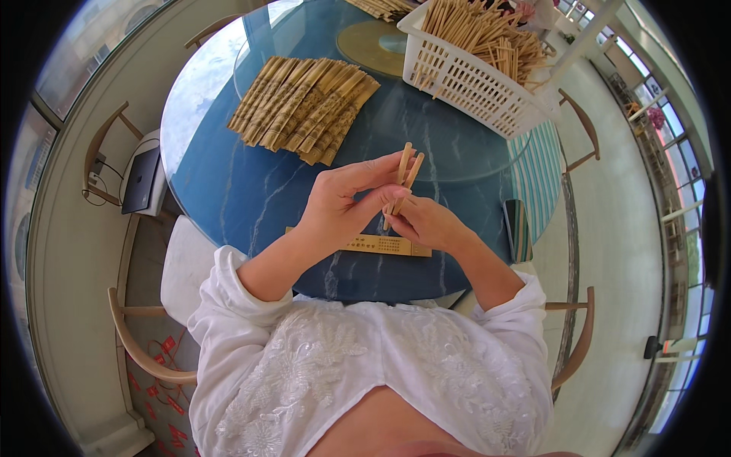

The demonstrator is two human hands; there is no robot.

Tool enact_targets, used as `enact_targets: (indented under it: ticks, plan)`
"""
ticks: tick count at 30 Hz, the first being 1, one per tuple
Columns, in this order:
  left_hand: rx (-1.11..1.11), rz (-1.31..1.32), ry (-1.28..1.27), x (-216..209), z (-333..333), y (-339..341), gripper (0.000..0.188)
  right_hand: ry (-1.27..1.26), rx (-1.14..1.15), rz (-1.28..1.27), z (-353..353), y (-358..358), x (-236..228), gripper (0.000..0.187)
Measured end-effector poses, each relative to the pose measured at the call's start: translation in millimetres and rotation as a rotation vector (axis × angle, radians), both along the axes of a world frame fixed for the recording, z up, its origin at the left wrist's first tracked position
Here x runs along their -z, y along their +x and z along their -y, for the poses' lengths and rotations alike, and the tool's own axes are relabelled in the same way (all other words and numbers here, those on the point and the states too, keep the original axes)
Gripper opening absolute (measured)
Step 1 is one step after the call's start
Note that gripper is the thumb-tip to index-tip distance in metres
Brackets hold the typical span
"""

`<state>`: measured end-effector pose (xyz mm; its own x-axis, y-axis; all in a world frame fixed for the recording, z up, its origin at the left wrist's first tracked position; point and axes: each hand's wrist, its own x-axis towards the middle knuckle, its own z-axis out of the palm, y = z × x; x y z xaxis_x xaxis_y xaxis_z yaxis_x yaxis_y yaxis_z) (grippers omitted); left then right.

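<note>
A pair of light wooden chopsticks (414, 169) stands tilted between my two hands, over the near part of the table. My left hand (339, 199) pinches the pair between thumb and fingers, with the upper ends sticking out above. Lower down, the fingers of my right hand (435, 222) close round the same chopsticks near their other ends. Beneath my hands a yellow-gold printed paper sleeve (381, 244) lies flat, partly hidden by my left wrist. Farther off to the left, several patterned gold-brown sleeves (301, 107) lie in an overlapping row.
A white plastic basket (487, 103) heaped with loose chopsticks (476, 34) stands at the far right of the round blue table (304, 263). Near the right edge lies a dark phone-like object (517, 230). Wooden chairs surround the table; a laptop (142, 180) rests on one at left.
</note>
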<state>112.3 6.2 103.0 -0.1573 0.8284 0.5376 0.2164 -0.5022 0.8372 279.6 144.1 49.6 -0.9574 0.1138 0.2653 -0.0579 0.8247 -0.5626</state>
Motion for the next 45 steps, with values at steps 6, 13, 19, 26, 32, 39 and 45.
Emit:
enact_targets:
  ticks: [6,13,19,26,32,39,45]
  plan:
    - [-0.121,-0.037,-0.036,-2.0,-1.1,11.0,0.026,-0.073,0.004,0.127,6.3,-3.2,0.0,0.015]
    - [-0.158,-0.11,-0.036,-2.6,-3.1,9.8,0.02,-0.103,0.04,0.146,11.6,-3.7,2.2,0.013]
    - [-0.142,-0.069,-0.097,-8.2,-2.6,11.7,0.019,-0.15,0.063,0.165,10.3,-4.4,9.6,0.015]
    - [-0.102,-0.099,-0.086,-6.9,-5.7,10.1,0.02,-0.187,0.062,0.126,10.5,0.8,12.5,0.014]
    - [-0.145,0.182,0.064,-11.4,-0.6,13.6,0.022,0.091,0.162,-0.247,24.4,1.5,-4.6,0.014]
    - [-0.177,0.782,0.062,11.1,-3.2,15.7,0.029,0.255,0.553,-0.478,59.9,9.5,-10.0,0.051]
    - [-0.115,0.734,-0.147,42.0,4.0,20.3,0.033,0.235,0.653,-0.387,56.0,26.4,8.0,0.046]
